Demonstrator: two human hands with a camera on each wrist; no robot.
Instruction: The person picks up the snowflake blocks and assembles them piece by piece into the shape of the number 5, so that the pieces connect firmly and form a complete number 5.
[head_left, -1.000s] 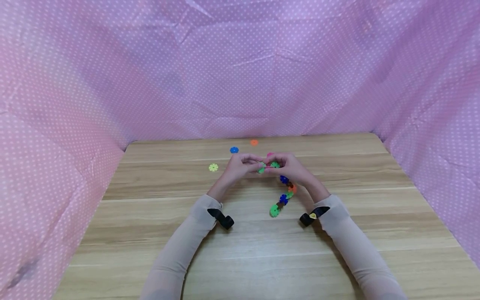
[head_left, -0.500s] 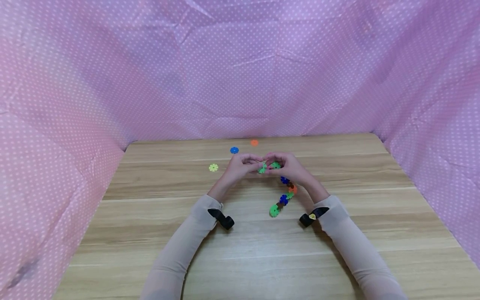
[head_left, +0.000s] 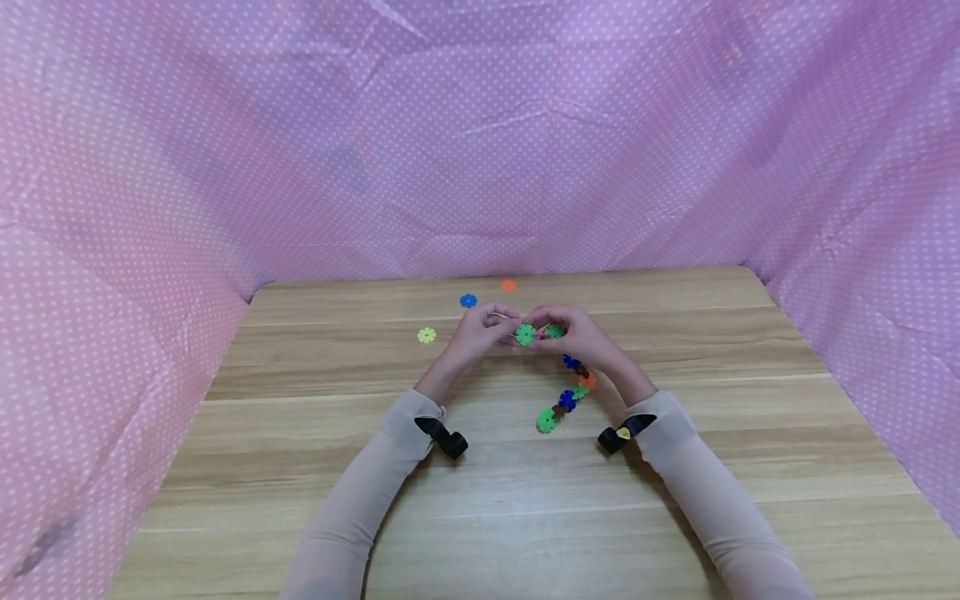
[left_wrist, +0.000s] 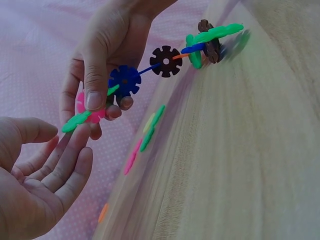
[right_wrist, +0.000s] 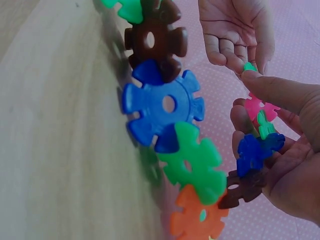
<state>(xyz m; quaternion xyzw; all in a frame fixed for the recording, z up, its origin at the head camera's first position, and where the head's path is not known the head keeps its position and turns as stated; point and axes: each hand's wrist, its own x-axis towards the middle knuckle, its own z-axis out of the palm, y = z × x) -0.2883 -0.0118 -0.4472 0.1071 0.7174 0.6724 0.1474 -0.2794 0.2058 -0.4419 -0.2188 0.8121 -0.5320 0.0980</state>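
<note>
A chain of slotted plastic snowflake discs in green, brown, blue and orange (right_wrist: 199,217) trails over the wooden table, its near end a green disc (head_left: 547,421). My right hand (head_left: 585,335) pinches the chain's far part, thumb on a pink disc (right_wrist: 255,107). A green disc (left_wrist: 76,122) sticks out past the pink one, toward my left hand (left_wrist: 42,187). The left thumb stands apart from this disc, and the left fingers are loosely bent beside it; whether a fingertip touches it I cannot tell.
Loose on the table beyond the hands lie a yellow disc (head_left: 427,335), a blue disc (head_left: 468,300) and an orange disc (head_left: 509,285). Another green disc (left_wrist: 152,128) and a pink one show in the left wrist view. Pink dotted cloth (head_left: 480,150) hangs behind the table.
The left thumb and fingers have come off the green end disc, which now shows its face fully in the head view. The right hand's hold stays; the trailing chain has shifted slightly.
</note>
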